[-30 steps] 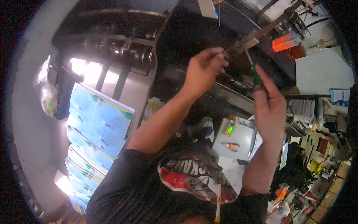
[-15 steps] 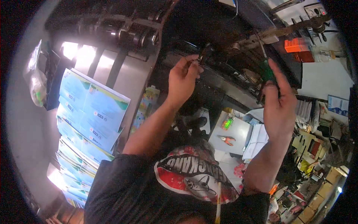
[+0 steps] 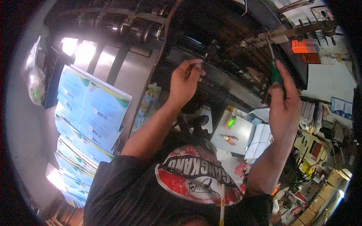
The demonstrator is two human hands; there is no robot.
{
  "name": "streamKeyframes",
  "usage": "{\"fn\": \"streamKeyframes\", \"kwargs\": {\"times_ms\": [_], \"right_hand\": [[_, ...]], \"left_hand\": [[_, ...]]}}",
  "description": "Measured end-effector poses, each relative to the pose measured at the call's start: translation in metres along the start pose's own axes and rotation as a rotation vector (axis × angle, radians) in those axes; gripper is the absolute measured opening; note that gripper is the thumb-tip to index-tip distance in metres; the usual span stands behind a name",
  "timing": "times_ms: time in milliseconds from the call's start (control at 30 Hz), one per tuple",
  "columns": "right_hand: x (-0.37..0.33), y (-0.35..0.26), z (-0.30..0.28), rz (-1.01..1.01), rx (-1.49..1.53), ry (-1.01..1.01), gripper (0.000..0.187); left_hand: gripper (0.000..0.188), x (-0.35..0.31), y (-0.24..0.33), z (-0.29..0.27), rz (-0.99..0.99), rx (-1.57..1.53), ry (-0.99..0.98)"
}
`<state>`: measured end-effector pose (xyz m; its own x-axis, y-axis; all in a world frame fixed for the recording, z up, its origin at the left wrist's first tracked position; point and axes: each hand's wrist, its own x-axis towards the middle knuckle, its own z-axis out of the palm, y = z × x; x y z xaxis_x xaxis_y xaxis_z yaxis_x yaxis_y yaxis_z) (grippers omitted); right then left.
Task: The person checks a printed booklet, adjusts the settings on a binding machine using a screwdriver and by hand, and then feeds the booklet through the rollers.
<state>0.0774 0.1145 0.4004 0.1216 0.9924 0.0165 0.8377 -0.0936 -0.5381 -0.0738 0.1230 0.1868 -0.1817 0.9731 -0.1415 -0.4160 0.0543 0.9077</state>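
My right hand (image 3: pixel 285 98) is closed round a screwdriver with a green handle (image 3: pixel 276 72), the index finger lying along it. Its thin shaft points away from me and overlaps a metal bar (image 3: pixel 279 39) of the dark machine; whether the tip touches anything, I cannot tell. My left hand (image 3: pixel 184 80) is held in a pinch over the machine's long dark rail (image 3: pixel 230 84), just nearer to me than a small black upright part (image 3: pixel 212 49). Whatever lies between those fingertips is too small and dark to make out.
At left stands a tall pile of blue printed sheets (image 3: pixel 97 107), with a clear plastic bag (image 3: pixel 34 84) beyond it. Orange-handled pliers (image 3: pixel 229 140) and a green-lit device (image 3: pixel 230 122) rest on a grey surface (image 3: pixel 239 148). An orange box (image 3: pixel 304 46) sits far right.
The view has shifted slightly. My left fingertips are a little farther from the black upright part. The screwdriver stays in my right hand, near the metal bar.
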Motion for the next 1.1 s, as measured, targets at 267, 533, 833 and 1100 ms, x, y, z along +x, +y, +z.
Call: {"fn": "streamKeyframes", "kwargs": {"times_ms": [267, 533, 833, 1100], "right_hand": [[0.002, 0.009, 0.005, -0.096, 0.006, 0.057, 0.040], [0.003, 0.006, 0.007, -0.143, 0.045, 0.071, 0.039], [0.004, 0.010, 0.006, -0.149, -0.029, 0.050, 0.040], [0.002, 0.004, 0.003, -0.081, -0.007, 0.013, 0.040]], "left_hand": [[0.019, 0.002, 0.002, 0.002, -0.002, 0.006, -0.007], [0.018, 0.006, 0.001, 0.003, 0.004, 0.018, -0.022], [0.021, 0.006, 0.000, 0.003, -0.036, 0.035, -0.035], [0.021, 0.005, 0.001, 0.002, -0.025, 0.055, -0.034]]}}
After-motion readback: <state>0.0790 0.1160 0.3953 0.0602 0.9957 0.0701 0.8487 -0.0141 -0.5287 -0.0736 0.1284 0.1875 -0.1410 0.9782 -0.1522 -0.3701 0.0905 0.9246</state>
